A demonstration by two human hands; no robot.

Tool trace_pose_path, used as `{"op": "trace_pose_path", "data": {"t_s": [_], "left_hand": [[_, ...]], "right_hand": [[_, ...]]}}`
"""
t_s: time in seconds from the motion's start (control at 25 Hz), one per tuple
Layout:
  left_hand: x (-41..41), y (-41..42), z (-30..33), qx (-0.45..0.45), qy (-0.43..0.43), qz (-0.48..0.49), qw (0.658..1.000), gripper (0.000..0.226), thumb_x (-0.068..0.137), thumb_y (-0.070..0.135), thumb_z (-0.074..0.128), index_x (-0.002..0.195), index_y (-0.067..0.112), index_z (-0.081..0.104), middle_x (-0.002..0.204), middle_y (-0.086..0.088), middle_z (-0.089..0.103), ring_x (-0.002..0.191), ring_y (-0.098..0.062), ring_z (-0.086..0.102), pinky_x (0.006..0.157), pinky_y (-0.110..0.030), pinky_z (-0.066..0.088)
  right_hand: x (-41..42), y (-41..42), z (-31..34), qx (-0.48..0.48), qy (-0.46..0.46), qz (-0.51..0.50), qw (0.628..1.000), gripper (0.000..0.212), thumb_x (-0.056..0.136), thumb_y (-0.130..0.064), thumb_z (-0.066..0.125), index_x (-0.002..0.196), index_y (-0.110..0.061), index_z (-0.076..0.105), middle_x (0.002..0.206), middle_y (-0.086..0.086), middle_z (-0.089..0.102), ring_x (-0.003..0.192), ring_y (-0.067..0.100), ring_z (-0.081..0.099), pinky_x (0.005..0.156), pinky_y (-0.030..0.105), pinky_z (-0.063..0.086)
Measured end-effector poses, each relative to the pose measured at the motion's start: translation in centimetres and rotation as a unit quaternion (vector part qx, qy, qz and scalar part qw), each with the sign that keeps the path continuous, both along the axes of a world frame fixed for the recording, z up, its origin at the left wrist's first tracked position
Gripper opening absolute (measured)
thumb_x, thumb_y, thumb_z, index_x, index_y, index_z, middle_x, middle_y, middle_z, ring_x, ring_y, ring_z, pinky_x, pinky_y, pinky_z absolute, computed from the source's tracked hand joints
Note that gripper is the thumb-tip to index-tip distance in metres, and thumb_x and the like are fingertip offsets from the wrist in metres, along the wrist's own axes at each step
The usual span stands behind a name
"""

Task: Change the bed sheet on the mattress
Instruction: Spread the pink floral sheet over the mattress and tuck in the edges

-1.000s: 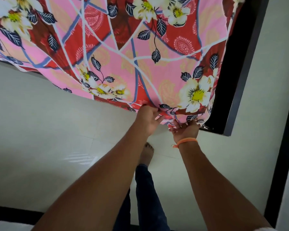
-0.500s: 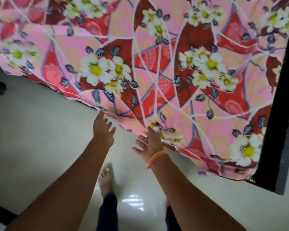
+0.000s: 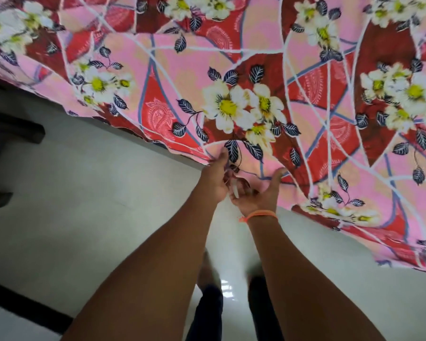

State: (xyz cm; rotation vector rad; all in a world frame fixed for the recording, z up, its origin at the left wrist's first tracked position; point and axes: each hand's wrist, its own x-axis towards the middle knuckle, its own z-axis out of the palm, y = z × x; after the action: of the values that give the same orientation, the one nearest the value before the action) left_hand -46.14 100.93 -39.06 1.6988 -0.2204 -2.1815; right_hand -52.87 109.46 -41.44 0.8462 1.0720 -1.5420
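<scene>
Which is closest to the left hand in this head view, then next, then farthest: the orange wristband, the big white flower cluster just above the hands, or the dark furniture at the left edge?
1. Orange wristband, on the other wrist, just right of the left hand.
2. White flower cluster, printed on the sheet above it.
3. Dark furniture, far off at the left edge.

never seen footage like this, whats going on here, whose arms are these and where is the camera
There is no machine here. The camera is worn on a person's head and looks forward and down, so the two arms reaching up from the bottom are that person's own.

The big cloth across the top is a bed sheet, pink and red with white flowers, hanging over a pale tiled floor. The left hand pinches the sheet's lower edge. The right hand, with an orange wrist band, is beside it at the same edge, fingers curled there; its exact grip is blurred. Below, the person's feet and dark trousers show. The mattress itself is not visible.
</scene>
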Motion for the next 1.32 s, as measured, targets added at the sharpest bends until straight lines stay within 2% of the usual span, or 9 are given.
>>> {"op": "trace_pose_path", "data": {"t_s": [0.12, 0.2, 0.28, 0.44, 0.56, 0.72, 0.92, 1.12, 1.32], "left_hand": [[1.0, -0.2, -1.2, 0.013, -0.013, -0.041, 0.999, 0.031, 0.087, 0.047, 0.067, 0.093, 0.017, 0.063, 0.073, 0.005, 0.059, 0.066, -0.007, 0.051, 0.066, -0.024, 0.044], [2.0, -0.3, -2.0, 0.009, -0.012, -0.070, 0.997, 0.067, 0.074, 0.064, 0.070, 0.119, 0.015, 0.060, 0.105, 0.003, 0.063, 0.097, -0.013, 0.057, 0.087, -0.037, 0.046], [2.5, -0.2, -2.8, 0.024, -0.001, -0.040, 0.999, 0.101, 0.056, 0.078, 0.072, 0.132, 0.016, 0.049, 0.123, 0.002, 0.057, 0.112, -0.021, 0.055, 0.083, -0.041, 0.048], [1.9, -0.1, -3.7, 0.011, 0.101, 0.019, 0.995, 0.063, 0.081, 0.063, 0.058, 0.115, 0.010, 0.059, 0.100, -0.011, 0.063, 0.069, -0.017, 0.056, 0.046, -0.021, 0.040], [3.0, 0.0, -4.5, 0.008, 0.068, 0.011, 0.998, 0.051, 0.084, 0.051, 0.065, 0.114, 0.010, 0.058, 0.097, -0.013, 0.061, 0.053, -0.010, 0.051, 0.036, -0.016, 0.029], [7.6, 1.8, -4.1, 0.027, -0.049, -0.033, 0.998, 0.031, 0.089, 0.036, 0.070, 0.098, 0.008, 0.059, 0.090, -0.011, 0.057, 0.060, -0.014, 0.044, 0.038, -0.019, 0.030], [12.4, 6.3, -4.2, 0.065, -0.177, -0.078, 0.979, 0.014, 0.091, 0.015, 0.067, 0.095, 0.004, 0.060, 0.051, -0.003, 0.049, 0.041, -0.016, 0.038, 0.050, -0.024, 0.031], [12.6, 2.3, -5.5, 0.087, -0.226, -0.065, 0.968, 0.016, 0.096, 0.005, 0.055, 0.111, 0.007, 0.052, 0.099, -0.019, 0.057, 0.061, -0.018, 0.046, 0.061, -0.027, 0.042], [11.9, -5.0, -0.1, 0.002, -0.169, 0.073, 0.983, 0.027, 0.098, 0.004, 0.052, 0.124, 0.011, 0.055, 0.107, -0.011, 0.058, 0.094, -0.030, 0.059, 0.084, -0.039, 0.050]], "right_hand": [[0.0, -0.2, -0.4, 0.010, 0.031, -0.022, 0.999, 0.064, 0.067, -0.080, 0.062, 0.086, -0.018, 0.061, 0.083, -0.001, 0.061, 0.082, 0.015, 0.059, 0.081, 0.035, 0.046], [0.6, -0.3, -0.6, 0.005, 0.036, -0.025, 0.999, 0.054, 0.076, -0.072, 0.059, 0.080, -0.018, 0.061, 0.074, -0.005, 0.063, 0.076, 0.011, 0.059, 0.076, 0.033, 0.043], [1.7, -0.2, -1.3, 0.021, 0.043, -0.009, 0.999, 0.043, 0.085, -0.062, 0.058, 0.078, -0.020, 0.065, 0.074, -0.009, 0.067, 0.075, 0.010, 0.058, 0.073, 0.031, 0.042], [2.8, -0.3, -2.1, 0.041, 0.040, 0.024, 0.998, 0.028, 0.090, -0.045, 0.064, 0.086, -0.017, 0.066, 0.081, -0.002, 0.063, 0.077, 0.016, 0.057, 0.076, 0.035, 0.048], [2.6, -1.4, -1.3, 0.030, 0.029, 0.021, 0.999, 0.021, 0.091, -0.032, 0.064, 0.090, -0.011, 0.061, 0.088, 0.007, 0.059, 0.089, 0.027, 0.055, 0.090, 0.047, 0.046], [3.5, -0.7, -1.7, 0.124, 0.053, 0.089, 0.987, 0.021, 0.091, -0.026, 0.066, 0.109, -0.015, 0.063, 0.096, 0.005, 0.064, 0.083, 0.020, 0.057, 0.071, 0.034, 0.047], [6.7, 5.1, -2.7, 0.255, 0.028, 0.155, 0.954, 0.023, 0.088, -0.035, 0.071, 0.089, -0.013, 0.065, 0.069, 0.006, 0.062, 0.060, 0.017, 0.050, 0.062, 0.028, 0.042], [7.6, 2.2, -1.8, 0.280, -0.010, 0.209, 0.937, 0.014, 0.092, -0.021, 0.065, 0.082, -0.013, 0.060, 0.064, 0.008, 0.048, 0.052, 0.019, 0.043, 0.056, 0.028, 0.041], [8.6, -5.5, 2.0, 0.175, 0.077, 0.327, 0.925, 0.015, 0.099, -0.014, 0.051, 0.088, -0.013, 0.060, 0.075, 0.004, 0.063, 0.066, 0.015, 0.060, 0.059, 0.029, 0.049]]}}
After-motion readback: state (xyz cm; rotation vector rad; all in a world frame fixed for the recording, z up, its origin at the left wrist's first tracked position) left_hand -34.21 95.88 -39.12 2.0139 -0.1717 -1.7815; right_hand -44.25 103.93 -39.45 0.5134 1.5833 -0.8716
